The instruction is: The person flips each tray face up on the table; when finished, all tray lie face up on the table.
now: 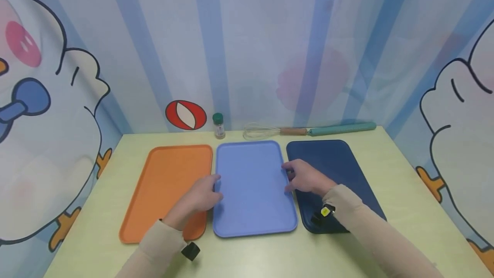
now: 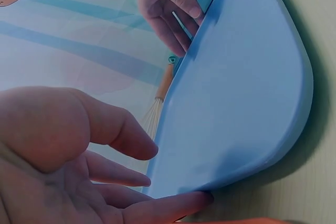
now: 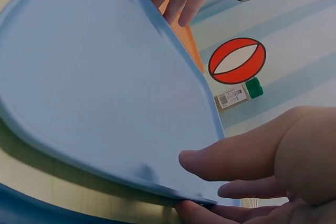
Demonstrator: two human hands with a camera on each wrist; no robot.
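Observation:
A light blue tray (image 1: pixel 252 188) lies in the middle of the table between an orange tray (image 1: pixel 173 183) and a dark blue tray (image 1: pixel 333 175). My left hand (image 1: pixel 202 192) is at its left side, fingertips touching the rim, thumb (image 2: pixel 137 139) apart from the fingers. On the opposite side, my right hand (image 1: pixel 306 177) has its fingertips at the right rim, with the thumb (image 3: pixel 210 162) spread over the edge. Both hands reach across the neighbouring trays. The right hand's lower fingers are partly hidden in its wrist view.
Along the back edge stand a green-capped spice jar (image 1: pixel 218 126), a whisk (image 1: pixel 266 131) with a wooden handle, and a teal rolling pin (image 1: pixel 341 129). A printed curtain (image 1: pixel 251 55) hangs behind the pale yellow table (image 1: pixel 254 256).

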